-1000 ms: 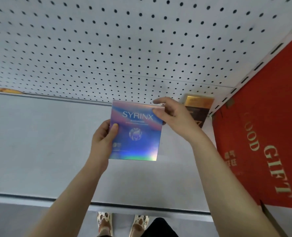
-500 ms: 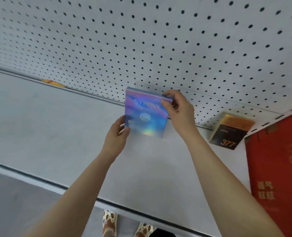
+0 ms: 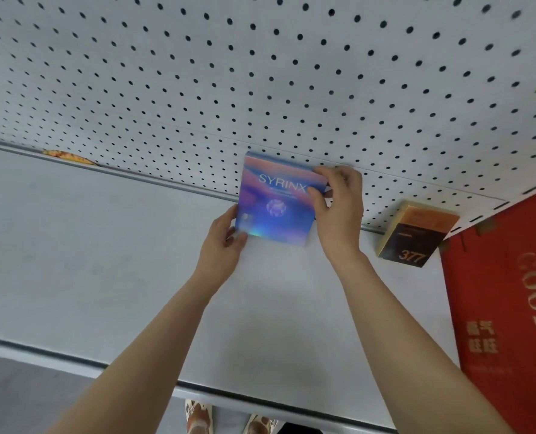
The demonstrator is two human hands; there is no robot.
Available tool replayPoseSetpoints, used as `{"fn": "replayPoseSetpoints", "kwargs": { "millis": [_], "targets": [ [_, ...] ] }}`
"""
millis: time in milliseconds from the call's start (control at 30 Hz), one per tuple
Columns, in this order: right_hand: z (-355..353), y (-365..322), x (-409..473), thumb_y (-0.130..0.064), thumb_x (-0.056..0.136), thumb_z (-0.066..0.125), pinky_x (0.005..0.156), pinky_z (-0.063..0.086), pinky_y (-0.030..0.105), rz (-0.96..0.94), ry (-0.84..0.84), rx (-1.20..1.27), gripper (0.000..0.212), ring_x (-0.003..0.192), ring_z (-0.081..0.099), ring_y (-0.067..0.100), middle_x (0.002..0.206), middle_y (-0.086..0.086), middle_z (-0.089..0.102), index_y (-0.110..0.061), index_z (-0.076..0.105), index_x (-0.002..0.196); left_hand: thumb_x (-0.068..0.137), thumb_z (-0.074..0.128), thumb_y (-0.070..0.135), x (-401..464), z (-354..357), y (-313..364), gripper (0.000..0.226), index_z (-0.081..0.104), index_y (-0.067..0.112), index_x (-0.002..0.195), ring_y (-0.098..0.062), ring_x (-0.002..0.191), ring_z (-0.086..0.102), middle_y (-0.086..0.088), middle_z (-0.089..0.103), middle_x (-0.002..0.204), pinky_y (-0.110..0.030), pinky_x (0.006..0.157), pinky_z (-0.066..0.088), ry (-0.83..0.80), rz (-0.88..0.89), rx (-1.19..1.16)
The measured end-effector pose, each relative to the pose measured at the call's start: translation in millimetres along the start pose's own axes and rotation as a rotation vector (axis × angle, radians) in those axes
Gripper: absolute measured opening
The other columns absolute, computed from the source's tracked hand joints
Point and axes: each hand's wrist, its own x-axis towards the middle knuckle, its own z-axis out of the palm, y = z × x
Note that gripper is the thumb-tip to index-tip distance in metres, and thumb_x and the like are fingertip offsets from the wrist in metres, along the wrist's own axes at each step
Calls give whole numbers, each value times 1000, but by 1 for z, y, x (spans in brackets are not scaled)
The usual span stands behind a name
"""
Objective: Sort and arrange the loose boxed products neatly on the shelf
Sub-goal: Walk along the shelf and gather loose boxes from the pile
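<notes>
the right hand (image 3: pixel 338 211) pinches the top right corner of the syrinx box (image 3: pixel 276 202), and the left hand (image 3: pixel 226 242) holds its lower left corner. the box stands on the grey shelf (image 3: pixel 103 261), against the pegboard (image 3: pixel 260 73) behind the fingers. to the right of the right hand stands a dark box marked 377 (image 3: pixel 417 236), then a red gift box (image 3: pixel 504 292).

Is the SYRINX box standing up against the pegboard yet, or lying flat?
Standing on edge, front face out. The SYRINX box is at the pegboard, held by left hand and right hand.
</notes>
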Motion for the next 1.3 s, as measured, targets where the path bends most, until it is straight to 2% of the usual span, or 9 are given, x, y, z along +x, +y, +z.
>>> {"fn": "replayPoseSetpoints", "kwargs": {
  "millis": [100,267,400,500,633,800,967,1167,1300],
  "targets": [
    [-5,4,1,-2,86,62,85,51,28,2,35,-19,35,88,57,14,121,1,46,-18,65,117,94,52,4,2,9,-1,56,42,27,144,-13,125,52,9,45,138,-27,105,42,-26,19,-27],
    [-13,13,0,-2,86,62,87,52,30,-39,90,-34,35,97,55,10,123,6,47,-15,66,118,93,52,2,6,21,0,56,43,24,143,-15,122,54,5,46,140,-25,102,42,-34,23,-37],
    [-13,20,2,-7,87,61,86,52,34,-64,68,-69,33,97,60,19,125,8,47,-16,64,119,92,52,1,6,25,1,55,43,26,141,-14,119,55,4,46,139,-21,99,42,-11,18,-40],
    [-13,21,3,-7,87,61,85,51,30,-73,63,-75,33,94,61,20,124,9,48,-16,65,119,92,52,1,6,27,2,56,43,27,141,-13,117,56,5,46,138,-18,97,42,8,17,-44],
    [-14,21,4,-6,86,63,83,44,16,-75,41,-72,33,91,59,17,121,8,49,-16,66,117,93,52,2,3,30,2,55,42,27,141,-11,113,57,4,47,136,-15,93,43,51,9,-38],
    [-14,20,5,-8,87,63,80,51,28,-80,23,-79,33,93,59,18,120,7,48,-17,64,119,92,52,2,4,30,2,58,40,25,144,-12,116,56,4,44,138,-19,97,43,42,-2,-4],
    [-19,16,5,-7,86,62,81,51,31,-87,-19,-137,37,95,58,19,120,9,47,-17,61,122,94,53,6,1,24,7,57,40,26,145,-13,120,52,5,44,142,-26,102,42,11,-38,57],
    [-23,2,-16,-22,92,62,100,43,42,-89,-31,-378,56,119,48,35,133,19,46,-6,41,142,96,52,13,-25,-5,12,40,52,22,135,-14,116,55,3,56,133,-22,98,41,95,31,204],
    [-7,-28,-66,-21,93,61,98,38,39,-56,-125,-333,50,117,49,34,129,17,52,-4,45,137,96,52,14,-72,-48,7,30,61,26,122,-6,104,60,10,65,118,-2,82,39,141,32,162]
  ]
}}
